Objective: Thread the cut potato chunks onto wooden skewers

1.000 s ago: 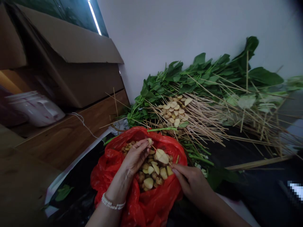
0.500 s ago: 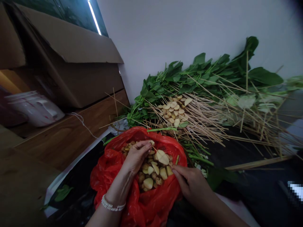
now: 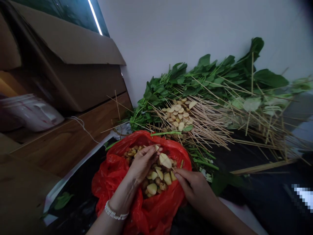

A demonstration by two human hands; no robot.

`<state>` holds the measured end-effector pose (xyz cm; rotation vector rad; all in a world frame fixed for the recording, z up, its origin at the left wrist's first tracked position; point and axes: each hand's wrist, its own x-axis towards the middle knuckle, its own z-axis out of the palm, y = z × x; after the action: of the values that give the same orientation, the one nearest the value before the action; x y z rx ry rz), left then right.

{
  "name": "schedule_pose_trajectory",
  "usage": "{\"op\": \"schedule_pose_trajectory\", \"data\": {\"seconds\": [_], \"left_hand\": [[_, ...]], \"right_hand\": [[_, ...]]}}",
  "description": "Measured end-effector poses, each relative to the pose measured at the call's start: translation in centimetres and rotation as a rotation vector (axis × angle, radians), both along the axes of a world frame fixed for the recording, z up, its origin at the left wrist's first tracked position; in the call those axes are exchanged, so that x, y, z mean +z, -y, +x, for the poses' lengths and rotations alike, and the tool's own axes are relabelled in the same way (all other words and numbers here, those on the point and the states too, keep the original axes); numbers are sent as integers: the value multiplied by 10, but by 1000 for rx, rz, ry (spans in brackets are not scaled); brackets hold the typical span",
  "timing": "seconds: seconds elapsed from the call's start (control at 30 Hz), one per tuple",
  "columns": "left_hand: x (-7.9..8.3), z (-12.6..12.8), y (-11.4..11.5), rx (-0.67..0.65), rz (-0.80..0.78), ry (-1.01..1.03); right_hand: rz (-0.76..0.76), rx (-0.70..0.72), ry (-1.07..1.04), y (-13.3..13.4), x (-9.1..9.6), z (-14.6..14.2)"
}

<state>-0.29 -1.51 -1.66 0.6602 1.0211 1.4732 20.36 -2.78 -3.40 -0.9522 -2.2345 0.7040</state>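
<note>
My left hand [image 3: 143,164], with a beaded bracelet on the wrist, is closed in a pinch on a small potato slice [image 3: 157,148]. My right hand [image 3: 193,184] grips a thin wooden skewer [image 3: 173,169] between thumb and fingertips. A larger pale potato slice [image 3: 165,161] is threaded on that skewer, below the piece in my left fingers. Both hands are over a red plastic bag [image 3: 110,179], which holds cut potato pieces [image 3: 152,188], some with brown skin. The skewer's tip is hard to make out near my left fingertips.
Behind the bag, skewered potato slices [image 3: 179,114] lie beside many bare-ended skewers [image 3: 212,120]. Leafy green stalks [image 3: 176,75] run along the wall. A cardboard box [image 3: 78,75] and a white plastic tub [image 3: 34,112] stand at the left. Black sheeting [image 3: 259,192] covers the surface.
The view has shifted slightly. The slice in my left fingers and the skewer in my right hand are nearer each other. Both hands keep their grips.
</note>
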Motion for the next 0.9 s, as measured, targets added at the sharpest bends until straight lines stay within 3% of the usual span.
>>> {"op": "schedule_pose_trajectory", "data": {"seconds": [0.1,0.3,0.5,0.63,0.9], "left_hand": [[-2,1,-1,53,14,-40],[-2,7,1,43,-5,-13],[-1,10,2,11,3,16],[0,12,3,15,-5,0],[1,15,5,3,-2,-17]], "right_hand": [[26,3,40,2,0,0],[253,-49,167,4,-8,0],[-126,9,-42,5,5,-5],[-39,-30,-15,6,7,-4],[-69,-5,-38,4,3,-5]]}}
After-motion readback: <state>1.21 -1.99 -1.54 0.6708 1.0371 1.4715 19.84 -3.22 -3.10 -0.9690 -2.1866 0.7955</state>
